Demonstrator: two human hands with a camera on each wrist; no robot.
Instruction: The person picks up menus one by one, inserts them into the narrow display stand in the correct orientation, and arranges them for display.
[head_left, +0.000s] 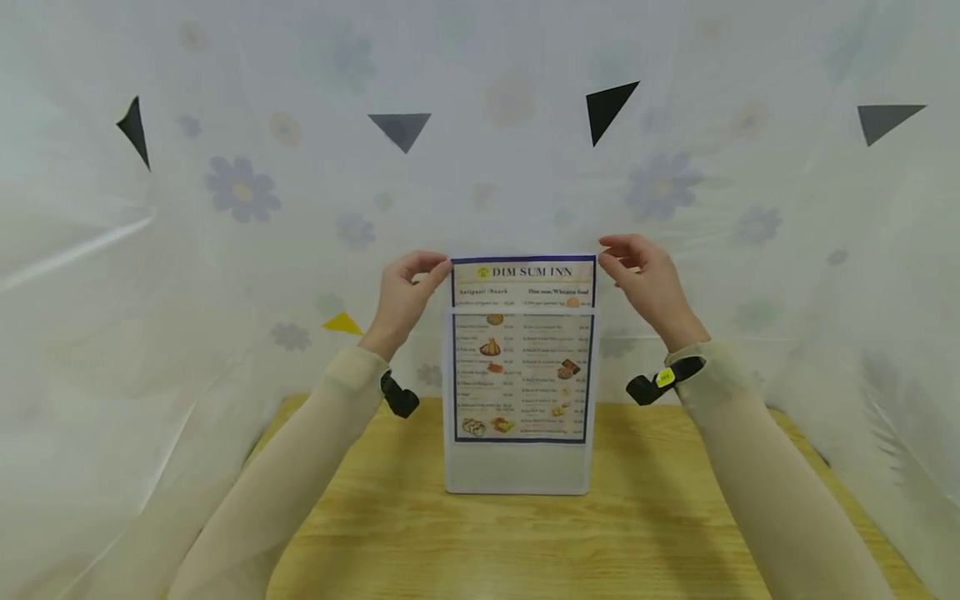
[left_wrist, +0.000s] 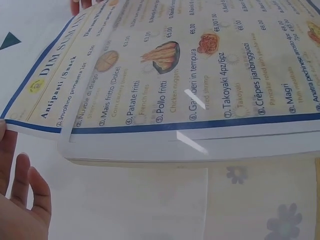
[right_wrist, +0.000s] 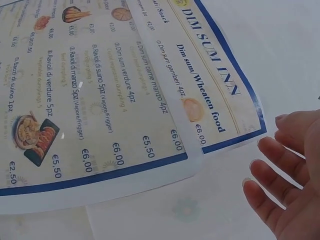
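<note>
The Dim Sum Inn menu (head_left: pixel 522 350) sits half in its clear acrylic stand (head_left: pixel 519 467) mid-tabletop (head_left: pixel 390 533), toward the far edge. Left hand (head_left: pixel 401 296) pinches its top corner; right hand (head_left: pixel 647 279) hovers relaxed, gripping nothing. I'd slide it down evenly so it doesn't jam.

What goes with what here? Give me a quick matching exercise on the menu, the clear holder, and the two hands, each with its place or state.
Things:
1. menu sheet
2. clear stand
3. left hand
4. right hand

Places or states:
A. at the sheet's top right corner, not gripping it
B. standing upright on the wooden table
C. sticking out above the holder's front panel
D. fingertips at the sheet's top left corner

Pairs: 1-C, 2-B, 3-D, 4-A
</note>
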